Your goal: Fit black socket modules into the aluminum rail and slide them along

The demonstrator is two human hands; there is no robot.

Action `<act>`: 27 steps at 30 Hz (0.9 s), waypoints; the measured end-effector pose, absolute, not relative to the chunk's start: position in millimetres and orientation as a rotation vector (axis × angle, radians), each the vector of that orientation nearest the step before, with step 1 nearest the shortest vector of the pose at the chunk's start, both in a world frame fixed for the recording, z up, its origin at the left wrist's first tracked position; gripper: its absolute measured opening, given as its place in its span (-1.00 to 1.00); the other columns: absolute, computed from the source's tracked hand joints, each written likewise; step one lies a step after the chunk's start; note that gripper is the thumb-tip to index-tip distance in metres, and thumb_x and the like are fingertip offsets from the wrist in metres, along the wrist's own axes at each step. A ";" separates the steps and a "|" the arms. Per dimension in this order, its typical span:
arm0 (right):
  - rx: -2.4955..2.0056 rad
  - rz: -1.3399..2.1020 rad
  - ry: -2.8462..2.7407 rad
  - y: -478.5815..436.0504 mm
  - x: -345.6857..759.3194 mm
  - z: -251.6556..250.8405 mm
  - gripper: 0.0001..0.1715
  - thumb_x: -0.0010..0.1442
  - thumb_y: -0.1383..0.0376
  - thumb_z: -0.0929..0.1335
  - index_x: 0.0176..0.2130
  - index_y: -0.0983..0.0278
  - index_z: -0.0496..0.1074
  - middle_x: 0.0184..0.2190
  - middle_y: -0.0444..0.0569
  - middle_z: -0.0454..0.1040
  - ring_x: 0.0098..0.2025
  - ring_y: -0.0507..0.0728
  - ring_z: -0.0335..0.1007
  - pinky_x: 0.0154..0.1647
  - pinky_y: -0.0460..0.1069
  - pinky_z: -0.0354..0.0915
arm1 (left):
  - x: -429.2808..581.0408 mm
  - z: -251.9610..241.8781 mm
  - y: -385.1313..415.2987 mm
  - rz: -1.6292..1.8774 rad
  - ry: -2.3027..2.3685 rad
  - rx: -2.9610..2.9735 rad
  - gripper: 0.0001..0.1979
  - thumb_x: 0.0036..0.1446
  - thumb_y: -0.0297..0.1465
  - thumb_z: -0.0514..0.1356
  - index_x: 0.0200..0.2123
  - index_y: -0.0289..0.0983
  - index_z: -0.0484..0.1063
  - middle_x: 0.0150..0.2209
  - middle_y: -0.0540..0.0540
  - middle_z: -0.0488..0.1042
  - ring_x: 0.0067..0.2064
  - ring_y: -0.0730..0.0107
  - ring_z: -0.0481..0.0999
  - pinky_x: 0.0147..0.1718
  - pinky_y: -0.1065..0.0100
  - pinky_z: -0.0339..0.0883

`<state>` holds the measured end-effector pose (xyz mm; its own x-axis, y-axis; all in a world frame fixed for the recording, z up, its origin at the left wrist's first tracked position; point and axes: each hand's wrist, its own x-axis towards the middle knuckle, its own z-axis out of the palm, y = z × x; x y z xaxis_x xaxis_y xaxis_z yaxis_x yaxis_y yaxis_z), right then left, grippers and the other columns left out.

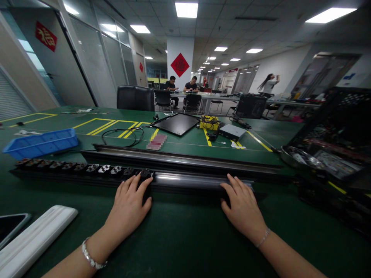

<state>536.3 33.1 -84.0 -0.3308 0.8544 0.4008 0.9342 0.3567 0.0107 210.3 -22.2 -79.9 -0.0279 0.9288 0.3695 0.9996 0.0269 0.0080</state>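
A white plastic bar [34,241] fills the near left corner of the green workbench [185,239], with the edge of a phone [11,227] just beside it. Two bare forearms reach up from the near edge, a chain bracelet [91,254] on the left wrist and a thinner one [263,237] on the right.

The left hand [129,204] lies relaxed, fingers spread and unclenched, with its fingertips on the black end of a long extruded metal rail [197,180]. The right hand [242,204] rests the same way on the rail's polished section, its fingers draped over the top and not visibly wrapped around it. The rail runs across the bench parallel to the near edge, with a row of black-and-silver connectors [84,168] along its left part. A second long rail [179,159] lies just behind it.

Farther out are a blue plastic tray [40,143] near the left edge, a coiled black cable [123,137], a black panel [175,123] and a yellow box of wires [209,122]. There is also a pink packet [156,141] (too blurred to read). A round metal dish [301,157] sits by the right edge.
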 end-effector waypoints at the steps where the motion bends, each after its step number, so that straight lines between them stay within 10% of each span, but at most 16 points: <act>1: -1.579 -0.343 -2.298 33.1 536.3 -83.9 -0.57 0.11 0.27 0.23 0.00 0.25 0.33 0.20 0.10 0.16 0.25 0.30 -0.03 0.14 0.26 0.05 | 210.1 -79.9 -22.2 -0.389 -2.048 -1.987 -0.49 0.06 -0.32 0.08 0.13 -0.17 0.24 0.14 -0.23 0.25 0.19 0.03 0.15 0.11 0.01 0.03; 27: -1.585 -0.374 -2.305 33.1 536.8 -84.7 -0.57 0.12 0.27 0.23 0.00 0.26 0.33 0.20 0.10 0.15 0.24 0.30 -0.03 0.15 0.24 0.04 | 209.2 -80.9 -21.3 -0.420 -2.062 -1.996 -0.49 0.06 -0.31 0.08 0.12 -0.15 0.25 0.15 -0.20 0.24 0.19 0.03 0.14 0.11 0.00 0.03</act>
<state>536.8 33.1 -84.7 -0.3343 0.8526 0.4016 0.9359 0.3506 0.0346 209.2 -21.3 -80.9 -0.0374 0.9296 0.3667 0.9989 0.0251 0.0385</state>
